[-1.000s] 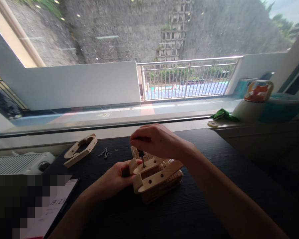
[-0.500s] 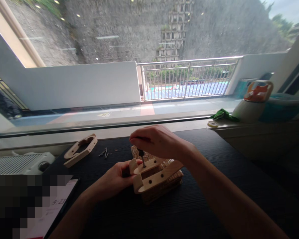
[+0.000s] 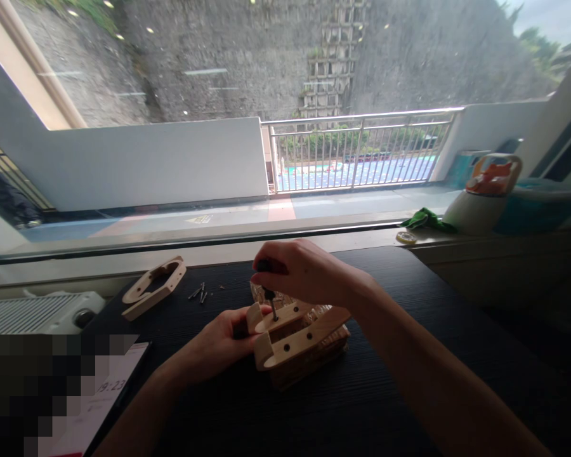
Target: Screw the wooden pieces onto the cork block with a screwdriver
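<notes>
My right hand [image 3: 297,270] is closed around the dark handle of a screwdriver [image 3: 272,302]. Its shaft points down, and the tip sits at a hole in the far rail of a pale wooden frame [image 3: 278,355]. Two dark holes show in the near rail. My left hand [image 3: 228,333] grips the frame's left end, with some fingers hidden behind the wood. Beneath the frame lies a brown, patterned block [image 3: 333,349], partly covered by it and by my right hand.
On the dark table [image 3: 380,273], a second wooden frame [image 3: 155,289] and several screws [image 3: 200,292] lie at the left. A lit screen [image 3: 109,393] is at lower left. Along the windowsill stand a green cloth [image 3: 427,219], a tape roll [image 3: 406,237] and a white bottle [image 3: 478,206].
My right hand has turned and shifted slightly to the right on the screwdriver, so more of the handle shows. The left hand and the frame have stayed put.
</notes>
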`<action>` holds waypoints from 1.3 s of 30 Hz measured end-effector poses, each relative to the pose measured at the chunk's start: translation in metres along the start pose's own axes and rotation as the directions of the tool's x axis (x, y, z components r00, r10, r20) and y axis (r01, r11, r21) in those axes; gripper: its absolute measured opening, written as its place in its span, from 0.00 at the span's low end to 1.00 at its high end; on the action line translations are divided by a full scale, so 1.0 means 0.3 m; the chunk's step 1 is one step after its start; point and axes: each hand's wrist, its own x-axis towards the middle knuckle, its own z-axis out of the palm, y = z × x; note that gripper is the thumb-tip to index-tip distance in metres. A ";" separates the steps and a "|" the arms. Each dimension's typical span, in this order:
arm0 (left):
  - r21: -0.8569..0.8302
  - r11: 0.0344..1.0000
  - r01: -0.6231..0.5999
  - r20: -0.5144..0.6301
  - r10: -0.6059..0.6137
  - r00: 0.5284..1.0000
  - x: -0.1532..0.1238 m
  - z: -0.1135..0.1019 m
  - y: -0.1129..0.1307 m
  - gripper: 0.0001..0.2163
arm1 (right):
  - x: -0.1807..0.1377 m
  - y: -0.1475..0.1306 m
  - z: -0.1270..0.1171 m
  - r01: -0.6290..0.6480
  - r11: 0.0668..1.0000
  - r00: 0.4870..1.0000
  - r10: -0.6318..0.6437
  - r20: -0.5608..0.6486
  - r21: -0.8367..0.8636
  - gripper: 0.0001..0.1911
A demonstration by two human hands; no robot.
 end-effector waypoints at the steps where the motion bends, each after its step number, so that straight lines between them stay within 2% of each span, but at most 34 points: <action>1: -0.007 1.000 -0.003 0.005 0.003 1.000 0.000 0.000 0.000 0.21 | 0.000 0.000 0.000 -0.006 1.000 1.000 0.006 -0.003 -0.003 0.11; 7: -0.018 1.000 0.000 0.007 0.000 1.000 -0.003 0.001 0.003 0.20 | -0.005 -0.008 -0.005 0.038 0.999 0.998 -0.039 0.045 0.025 0.10; 14: -0.037 0.999 0.004 0.011 -0.004 1.000 0.002 0.005 0.001 0.21 | -0.003 -0.001 -0.009 -0.041 0.981 0.995 0.022 0.100 0.192 0.13; 23: -0.021 1.000 0.008 0.004 -0.008 1.000 0.001 0.002 -0.008 0.22 | 0.003 0.024 0.005 -0.063 0.994 0.998 0.061 0.026 0.084 0.15; 29: -0.070 0.997 -0.020 -0.039 0.018 0.999 0.010 0.020 -0.004 0.23 | 0.014 0.021 0.050 -0.079 0.990 0.997 0.078 -0.014 -0.119 0.16; 35: -0.129 0.992 -0.007 -0.098 -0.006 0.995 0.023 0.038 -0.019 0.13 | 0.017 -0.038 0.084 -0.092 0.945 0.996 0.094 -0.008 -0.313 0.13; 39: -0.199 0.979 -0.035 -0.084 0.018 0.996 0.028 0.042 -0.029 0.10 | -0.008 -0.058 0.087 -0.111 0.937 0.993 0.119 0.005 -0.332 0.10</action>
